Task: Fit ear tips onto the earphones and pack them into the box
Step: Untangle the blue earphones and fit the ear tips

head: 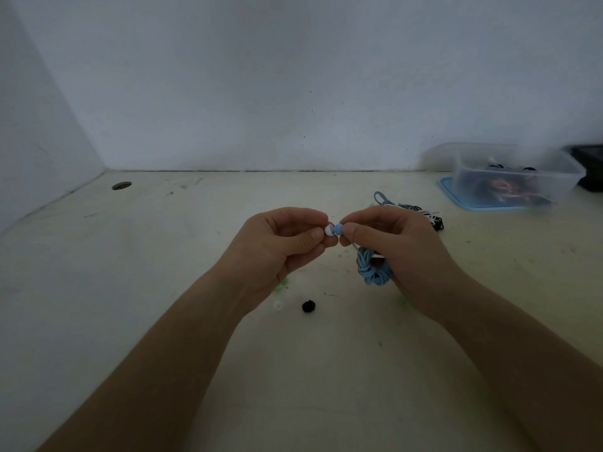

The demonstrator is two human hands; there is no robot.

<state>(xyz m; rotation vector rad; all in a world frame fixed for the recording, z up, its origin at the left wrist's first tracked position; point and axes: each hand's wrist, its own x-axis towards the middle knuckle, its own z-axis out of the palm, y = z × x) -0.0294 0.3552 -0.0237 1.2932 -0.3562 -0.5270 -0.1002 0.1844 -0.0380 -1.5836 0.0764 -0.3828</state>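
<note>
Above the middle of the table, my right hand (pixel 394 246) pinches a blue earbud (pixel 338 228) between thumb and forefinger. Its blue cable hangs in a coil (pixel 373 267) from the same hand. My left hand (pixel 280 249) pinches a white ear tip (pixel 329 231) and holds it against the earbud's nozzle. The clear plastic box (pixel 518 177) stands at the back right on its blue lid (pixel 456 195), with dark earphones inside.
A heap of blue, white and black earphone cables (pixel 417 212) lies behind my right hand. Loose tips lie near my wrists: a black one (pixel 308 306), a white one (pixel 278 304) and green ones (pixel 283 282). A round hole (pixel 121 185) marks the table's back left.
</note>
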